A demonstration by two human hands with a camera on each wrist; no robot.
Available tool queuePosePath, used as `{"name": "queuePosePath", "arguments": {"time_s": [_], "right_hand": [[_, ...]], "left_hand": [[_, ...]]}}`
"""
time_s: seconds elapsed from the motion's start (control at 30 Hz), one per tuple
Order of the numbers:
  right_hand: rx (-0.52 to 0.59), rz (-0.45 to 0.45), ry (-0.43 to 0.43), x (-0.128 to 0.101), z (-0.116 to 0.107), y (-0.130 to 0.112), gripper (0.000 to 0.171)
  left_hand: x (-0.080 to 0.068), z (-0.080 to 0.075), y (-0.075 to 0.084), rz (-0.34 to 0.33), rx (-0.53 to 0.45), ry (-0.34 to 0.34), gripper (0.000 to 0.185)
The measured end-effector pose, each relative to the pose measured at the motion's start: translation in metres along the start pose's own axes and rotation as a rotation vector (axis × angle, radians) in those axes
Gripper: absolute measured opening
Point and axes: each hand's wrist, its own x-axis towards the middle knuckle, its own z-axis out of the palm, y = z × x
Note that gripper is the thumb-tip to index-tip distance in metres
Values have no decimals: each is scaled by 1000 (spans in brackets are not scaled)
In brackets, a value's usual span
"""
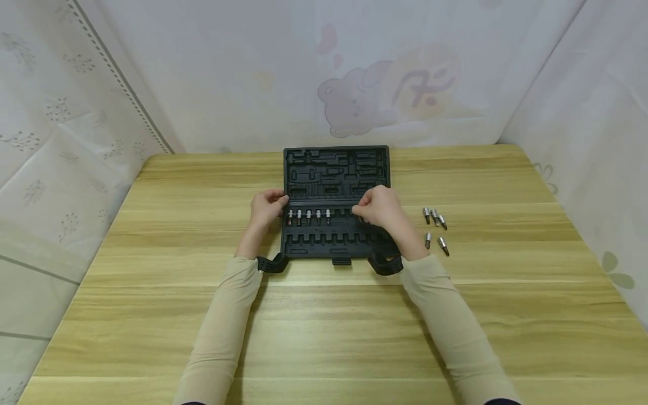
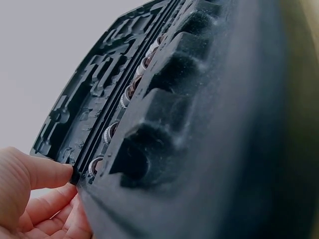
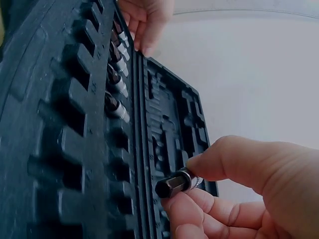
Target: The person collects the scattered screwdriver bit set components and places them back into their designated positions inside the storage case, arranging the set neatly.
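An open black plastic socket case lies on the table, its moulded lid folded back. My left hand grips the case's left edge by the hinge, thumb on top and fingers beneath in the left wrist view. Over the right part of the upper slot row, my right hand pinches a hex bit socket between thumb and fingertips, its dark hex tip pointing away from the palm. Several silver bit sockets sit side by side in the left slots of that row.
Right of the case, several loose bit sockets lie on the wooden table in two groups. A latch juts from the case's front edge. Black straps circle both wrists. Patterned sheets hang behind and beside the table.
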Motion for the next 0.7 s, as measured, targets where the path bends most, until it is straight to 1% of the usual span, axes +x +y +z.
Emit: {"name": "queuePosePath", "arguments": {"time_s": [0.3,0.5,0.7], "right_hand": [[65,31,-46,11,12,-12,23],[112,87,-91,20,21,-15,23],[96,107,-109,27,27,-16,30]], "left_hand": [[1,-1,-1,7,-10,-8,29],[1,-1,-1,14,-8,-1,28],[2,0,-3,1,0,2,28]]}}
